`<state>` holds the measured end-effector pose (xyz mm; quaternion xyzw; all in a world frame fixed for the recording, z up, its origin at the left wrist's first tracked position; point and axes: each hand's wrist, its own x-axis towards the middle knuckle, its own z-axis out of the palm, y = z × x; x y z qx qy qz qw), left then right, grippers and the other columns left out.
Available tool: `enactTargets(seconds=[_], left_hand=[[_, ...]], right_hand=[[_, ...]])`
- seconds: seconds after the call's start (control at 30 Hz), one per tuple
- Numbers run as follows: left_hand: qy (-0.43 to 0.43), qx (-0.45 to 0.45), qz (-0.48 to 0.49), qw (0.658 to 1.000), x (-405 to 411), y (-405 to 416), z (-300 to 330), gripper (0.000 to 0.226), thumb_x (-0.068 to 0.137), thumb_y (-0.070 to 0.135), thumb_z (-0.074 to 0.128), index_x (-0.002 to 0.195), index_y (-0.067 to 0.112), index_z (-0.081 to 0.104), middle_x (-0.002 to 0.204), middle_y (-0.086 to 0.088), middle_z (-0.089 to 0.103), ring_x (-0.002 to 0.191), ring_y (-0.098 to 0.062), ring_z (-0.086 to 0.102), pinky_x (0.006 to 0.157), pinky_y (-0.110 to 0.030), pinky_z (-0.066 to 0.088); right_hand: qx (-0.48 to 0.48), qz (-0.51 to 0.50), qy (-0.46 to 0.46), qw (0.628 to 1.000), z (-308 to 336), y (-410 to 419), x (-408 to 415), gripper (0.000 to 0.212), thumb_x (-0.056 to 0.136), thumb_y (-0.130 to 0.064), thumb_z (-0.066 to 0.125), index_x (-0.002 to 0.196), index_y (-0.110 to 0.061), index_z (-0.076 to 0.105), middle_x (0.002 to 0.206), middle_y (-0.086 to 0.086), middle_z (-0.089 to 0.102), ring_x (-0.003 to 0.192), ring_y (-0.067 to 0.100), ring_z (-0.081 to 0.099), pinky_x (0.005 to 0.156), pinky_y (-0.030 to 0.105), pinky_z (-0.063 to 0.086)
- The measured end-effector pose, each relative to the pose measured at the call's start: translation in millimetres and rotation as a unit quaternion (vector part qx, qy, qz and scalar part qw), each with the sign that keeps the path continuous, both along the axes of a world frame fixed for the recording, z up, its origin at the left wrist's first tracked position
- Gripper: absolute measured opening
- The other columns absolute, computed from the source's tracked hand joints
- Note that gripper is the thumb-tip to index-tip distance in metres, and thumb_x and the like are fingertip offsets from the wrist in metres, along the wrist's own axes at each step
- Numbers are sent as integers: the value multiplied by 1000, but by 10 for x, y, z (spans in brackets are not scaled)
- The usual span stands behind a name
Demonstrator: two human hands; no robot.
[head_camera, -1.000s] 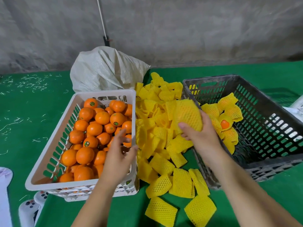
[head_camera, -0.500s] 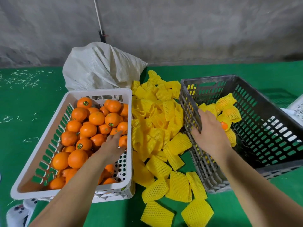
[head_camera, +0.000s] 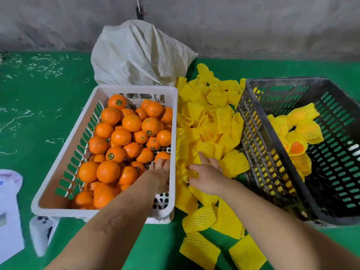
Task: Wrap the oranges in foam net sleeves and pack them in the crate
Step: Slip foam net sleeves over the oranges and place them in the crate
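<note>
Loose oranges [head_camera: 120, 137] fill a white basket [head_camera: 64, 152] on the left. My left hand [head_camera: 159, 174] reaches into its near right corner, palm down, fingertips touching one orange [head_camera: 162, 155] by the right wall. A pile of yellow foam net sleeves [head_camera: 206, 121] lies between the basket and a dark grey crate [head_camera: 259, 137] on the right. My right hand [head_camera: 206, 172] rests on the near part of the pile with fingers spread over the sleeves. Several wrapped oranges [head_camera: 296, 133] lie inside the crate.
A white woven sack [head_camera: 140, 55] stands behind the basket against a grey wall. White objects [head_camera: 9, 211] sit at the left edge on the green surface [head_camera: 39, 114]. More flat sleeves [head_camera: 200, 250] lie near me.
My right hand put the wrapped orange into the grey crate and came back left onto the sleeve pile. My left hand moved forward onto an orange at the basket's right wall.
</note>
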<state>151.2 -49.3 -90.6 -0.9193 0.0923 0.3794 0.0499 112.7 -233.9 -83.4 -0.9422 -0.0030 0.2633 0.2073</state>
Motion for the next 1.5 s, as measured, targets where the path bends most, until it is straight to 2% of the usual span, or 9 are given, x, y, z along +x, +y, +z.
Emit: enactTargets(seconds=[0.17, 0.27, 0.37, 0.6, 0.73, 1.0, 1.17, 1.37, 1.5], left_hand=[[-33, 39, -106, 993, 248, 46, -269, 87, 105, 27, 56, 168, 25, -4, 171, -14, -16, 157, -51, -7, 122, -60, 28], [-118, 29, -66, 990, 340, 77, -366, 101, 96, 19, 67, 168, 20, -4, 167, -15, 7, 148, -45, 22, 109, -51, 41], [-141, -9, -4, 990, 369, 157, -437, 90, 94, 6, 66, 164, 19, 11, 160, -15, 19, 139, -41, 37, 100, -46, 47], [-122, -80, 135, 980, 404, 216, -251, 86, 95, 21, 74, 162, 25, 21, 159, -14, 32, 147, -43, 37, 115, -51, 41], [-192, -107, 166, 961, 369, 291, 35, 72, 94, 48, 71, 153, 23, 38, 147, -15, 37, 133, -42, 45, 108, -49, 46], [-306, -523, 327, 725, -179, 296, 623, 72, 90, 38, 82, 151, 28, 45, 136, 0, 43, 115, -17, 52, 97, -33, 49], [-44, -733, 413, 538, -653, -126, 732, 58, 82, 40, 83, 135, 32, 63, 135, 0, 68, 113, -16, 72, 88, -30, 61], [70, -747, 299, 590, -755, -59, 718, 68, 77, 39, 85, 140, 24, 65, 143, -11, 64, 127, -31, 65, 104, -45, 56], [142, -735, 228, 622, -797, -17, 709, 89, 73, 56, 90, 147, 17, 60, 150, -15, 57, 134, -41, 58, 107, -54, 48]], right_hand=[[-24, -41, -21, 999, -117, 18, 11, 67, 96, -42, 58, 157, -37, 31, 167, -5, 9, 148, 33, 15, 121, 43, 24], [91, -136, 12, 986, -140, -53, -2, 81, 96, -26, 65, 161, -34, 18, 164, 6, 21, 143, 32, 38, 113, 37, 39], [281, -258, 16, 924, -122, 1, -36, 67, 95, -4, 62, 155, -23, 38, 125, 5, 55, 88, 22, 68, 77, 32, 55], [455, -409, -84, 787, -27, 26, -79, 23, 99, -12, 60, 120, -19, 67, 109, 8, 72, 90, 20, 75, 76, 26, 60], [371, -382, -59, 844, -13, 103, -89, 32, 99, -19, 62, 129, -32, 62, 111, 2, 64, 91, 18, 69, 84, 39, 63], [416, -418, -93, 802, -12, 230, -269, 20, 103, -19, 59, 116, -25, 73, 105, 0, 75, 95, 16, 73, 86, 33, 59], [480, -436, -211, 731, 285, 128, -368, 17, 97, -16, 69, 104, -31, 72, 101, -7, 76, 88, 9, 73, 67, 23, 55], [496, -415, -194, 737, 533, 83, -518, 29, 97, -9, 67, 101, -38, 65, 121, -4, 70, 113, 17, 66, 100, 43, 54], [437, -371, -197, 795, 650, 81, -626, 15, 93, -12, 72, 97, -27, 71, 104, -4, 73, 100, 22, 69, 85, 51, 60]])
